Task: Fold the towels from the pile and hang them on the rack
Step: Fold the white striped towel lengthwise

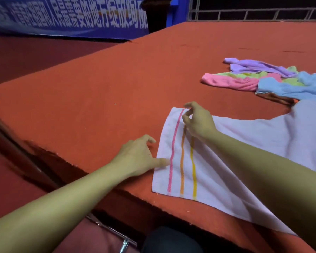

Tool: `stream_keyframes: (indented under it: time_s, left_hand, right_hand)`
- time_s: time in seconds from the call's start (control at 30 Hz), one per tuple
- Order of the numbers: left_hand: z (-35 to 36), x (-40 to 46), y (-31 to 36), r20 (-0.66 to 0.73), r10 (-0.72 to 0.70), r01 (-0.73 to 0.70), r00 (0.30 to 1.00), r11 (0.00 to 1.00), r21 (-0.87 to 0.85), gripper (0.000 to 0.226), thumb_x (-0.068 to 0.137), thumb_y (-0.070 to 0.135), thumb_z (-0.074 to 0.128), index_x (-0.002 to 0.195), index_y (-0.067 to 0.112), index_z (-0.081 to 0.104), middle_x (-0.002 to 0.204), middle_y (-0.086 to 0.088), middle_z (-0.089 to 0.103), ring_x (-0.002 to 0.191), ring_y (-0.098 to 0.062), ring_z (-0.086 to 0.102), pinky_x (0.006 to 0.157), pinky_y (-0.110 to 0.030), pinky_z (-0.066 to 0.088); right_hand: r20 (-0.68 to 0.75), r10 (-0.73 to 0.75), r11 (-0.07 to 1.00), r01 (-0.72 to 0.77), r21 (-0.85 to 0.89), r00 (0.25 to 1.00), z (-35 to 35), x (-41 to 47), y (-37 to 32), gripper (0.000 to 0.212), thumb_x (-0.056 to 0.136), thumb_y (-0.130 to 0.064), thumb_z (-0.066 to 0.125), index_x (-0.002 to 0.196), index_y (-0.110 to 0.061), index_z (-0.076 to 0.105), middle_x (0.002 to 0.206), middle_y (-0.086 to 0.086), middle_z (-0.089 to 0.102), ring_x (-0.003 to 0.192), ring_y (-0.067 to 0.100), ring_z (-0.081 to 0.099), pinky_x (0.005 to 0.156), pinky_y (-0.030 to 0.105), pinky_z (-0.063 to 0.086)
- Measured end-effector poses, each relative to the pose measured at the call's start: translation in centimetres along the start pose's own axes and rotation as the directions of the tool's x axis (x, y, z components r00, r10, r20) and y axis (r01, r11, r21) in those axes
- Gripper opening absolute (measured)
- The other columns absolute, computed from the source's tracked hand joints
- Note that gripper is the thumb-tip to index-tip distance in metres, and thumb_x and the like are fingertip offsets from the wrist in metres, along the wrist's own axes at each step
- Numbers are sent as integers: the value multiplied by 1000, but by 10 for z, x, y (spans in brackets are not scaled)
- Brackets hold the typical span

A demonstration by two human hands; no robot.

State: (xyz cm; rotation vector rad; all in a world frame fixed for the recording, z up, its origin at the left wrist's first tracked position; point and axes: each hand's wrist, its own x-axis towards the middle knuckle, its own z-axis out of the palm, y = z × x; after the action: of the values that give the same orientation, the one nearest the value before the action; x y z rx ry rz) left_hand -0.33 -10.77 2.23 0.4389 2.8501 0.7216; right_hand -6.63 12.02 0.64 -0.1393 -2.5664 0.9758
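Head view: a white terry towel (263, 143) with pink, orange and yellow stripes was spread flat on the red felt-covered worktop (98, 88). Its far corner was pinched by the right hand (199, 123), while its near edge was pressed by the left hand (139, 157), fingers relaxed. A crumpled pile of pastel towels (266, 79) was seen farther right.

Red platform (102, 84), white towel (254, 143), towel pile (263, 79)

white towel (244, 143) — flat, three stripes (pink, orange, yellow) at its end | towel pile (266, 79) — crumpled, behind it
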Motion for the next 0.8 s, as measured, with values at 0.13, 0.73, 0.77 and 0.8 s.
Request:
stream_keyframes:
  time_s: [0.13,0.73,0.77,0.8]
  left_hand:
    - [7,-9,-2,34,20,-18,999,998,-57,73,58,56,86,119,35,53,69,20,69,74,4,62,75,-26,49]
    - [2,-23,-27,121,62,-2,991,897,-442,81,73,27,85,140,32,39,75,8,70,70,-6,61,85,-40,52]
    - [-7,-19,-34,126,50,14,991,887,-461,83,72,24,86,140,30,38,74,5,70,68,-10,59,79,-41,51]
    - [-16,-14,-42,130,38,27,991,886,-464,83,74,21,85,140,28,37,74,4,70,67,-12,58,73,-38,48]
  right_hand:
    - [30,-5,997,7,-81,1000,27,30,5,37,89,-22,54,126,-27,54,104,-6,72,105,23,61,87,39,49]
    - [-15,17,997,-18,-70,1000,49,92,1,36,90,-24,58,126,-24,55,113,5,69,111,30,59,92,36,45]
    - [-25,17,998,-18,-62,1000,47,98,-5,36,90,-24,59,126,-24,56,112,4,69,111,29,59,92,35,45]
    - [-30,15,998,-17,-53,999,46,105,-12,36,90,-24,59,125,-24,56,113,3,69,112,29,58,92,34,44]
